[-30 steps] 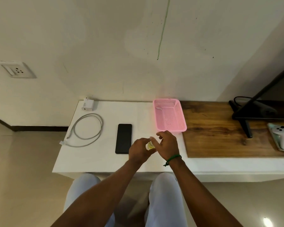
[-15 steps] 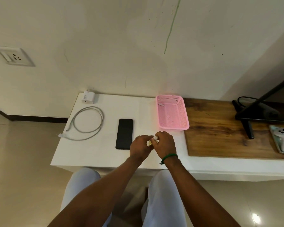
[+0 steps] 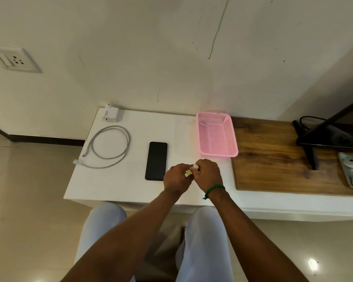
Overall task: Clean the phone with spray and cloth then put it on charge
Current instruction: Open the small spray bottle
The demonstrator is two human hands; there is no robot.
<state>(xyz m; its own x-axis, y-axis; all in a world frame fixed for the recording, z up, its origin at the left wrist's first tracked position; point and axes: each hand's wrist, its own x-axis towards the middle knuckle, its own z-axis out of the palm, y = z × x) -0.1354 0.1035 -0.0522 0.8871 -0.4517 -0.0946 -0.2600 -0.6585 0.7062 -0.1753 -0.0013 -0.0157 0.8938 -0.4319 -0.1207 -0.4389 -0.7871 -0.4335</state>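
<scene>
Both your hands meet over the front part of the white surface (image 3: 128, 186), just back from its front edge. Your left hand (image 3: 176, 177) has its fingers curled round a small spray bottle (image 3: 189, 172), of which only a yellowish sliver shows between the hands. Your right hand (image 3: 209, 175), with a green bracelet (image 3: 214, 188) at the wrist, pinches the bottle's white top with thumb and fingertips; whether the top is on or loose, you cannot tell from here.

The phone (image 3: 156, 160) lies flat with its dark face up, just to the left of your left hand, its long sides running from the front edge towards the back. Nothing touches it. The grey cable (image 3: 108, 147) lies coiled in a loose loop near the left edge, its ends towards the front-left. The white charger plug (image 3: 111, 116) sits in the back-left corner, apart from the cable. A wall socket (image 3: 16, 60) is on the wall, up and well to the left.

A pink basket (image 3: 230, 137) stands at the back, beyond your right hand, beside a wooden board (image 3: 283, 159) that covers the right part of the surface. A small white item (image 3: 202, 125) lies in the basket; it is too small to name
</scene>
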